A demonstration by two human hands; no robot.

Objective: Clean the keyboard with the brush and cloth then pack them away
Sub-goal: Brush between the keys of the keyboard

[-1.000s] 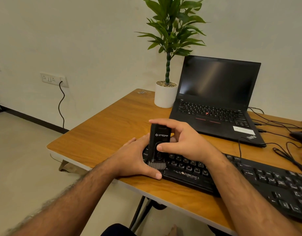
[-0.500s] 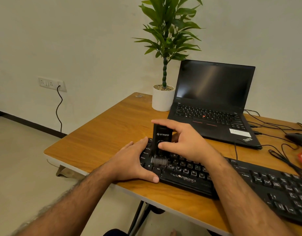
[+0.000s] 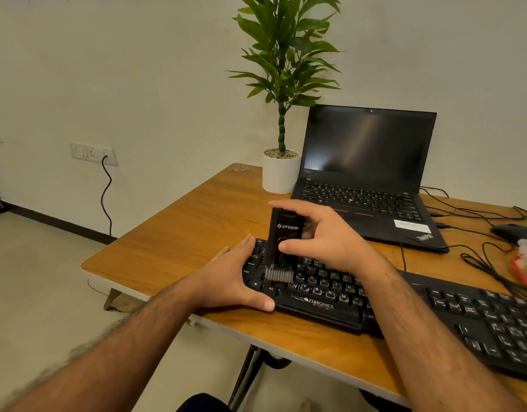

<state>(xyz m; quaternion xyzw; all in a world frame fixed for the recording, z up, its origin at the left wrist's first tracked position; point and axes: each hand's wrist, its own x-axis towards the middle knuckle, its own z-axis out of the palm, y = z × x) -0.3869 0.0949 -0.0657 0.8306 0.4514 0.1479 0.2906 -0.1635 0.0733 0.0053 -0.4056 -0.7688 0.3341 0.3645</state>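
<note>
Gripping the black brush (image 3: pixel 281 239) upright in the right hand (image 3: pixel 327 242), thumb curled across its front face and index finger hooked over its top end, grey bristles pointing down and touching the keys at the left part of the black keyboard (image 3: pixel 404 304). Bracing the keyboard's left end with the left hand (image 3: pixel 229 278), fingers lying straight over the far left edge and the thumb pressing along the front rim near the Alt key, clasping nothing. Sitting at an angle along the near edge of the wooden desk (image 3: pixel 182 242), the keyboard running off toward the lower right. Standing open behind it, a dark-screened black laptop (image 3: pixel 366 173), with a potted plant (image 3: pixel 281 171) in a white pot just beside its left edge. Trailing across the desk's right side, black cables (image 3: pixel 479 257). Hanging from a wall socket (image 3: pixel 92 154) at left, another black cord.
</note>
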